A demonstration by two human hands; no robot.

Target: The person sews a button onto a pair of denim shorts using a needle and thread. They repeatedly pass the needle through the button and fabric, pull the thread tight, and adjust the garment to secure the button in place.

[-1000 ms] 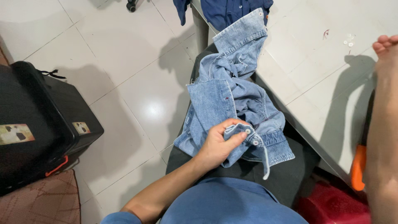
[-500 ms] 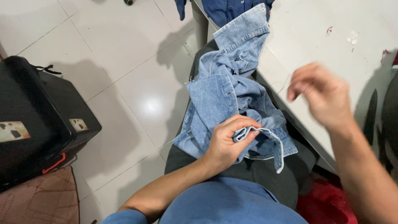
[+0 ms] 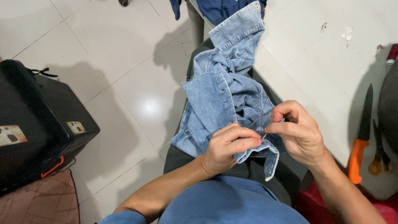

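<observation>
- Head view: two hands are working together over one light blue denim shirt [image 3: 224, 99], which is lying bunched across the person's lap, its collar end trailing up onto the edge of the white table [image 3: 315, 70].
- The left hand [image 3: 226, 147] is curling closed around a folded cuff of the shirt, thumb pressing over the fold, fingers tucked beneath.
- The right hand [image 3: 296, 132] is pinching thumb and forefinger together right at that cuff, just touching the left hand's fingertips; something thin and dark is showing between them, too small for me to make out.
- On the table I am counting one knife with an orange handle [image 3: 360, 141], lying near the right edge, and a few small white buttons [image 3: 346, 35] sitting far up the top; their exact count is hard to tell.
- Beside the knife something brownish [image 3: 376, 164] is lying, partly cut off, and I cannot say what it is.
- One dark blue garment [image 3: 219, 8] is hanging over the table's far end, cropped by the frame.
- One black case [image 3: 37, 120] is standing shut on the tiled floor at the left, so its contents are hidden.
- A red stool or tub [image 3: 385, 207] is peeking out at the lower right, mostly covered by the right forearm.
</observation>
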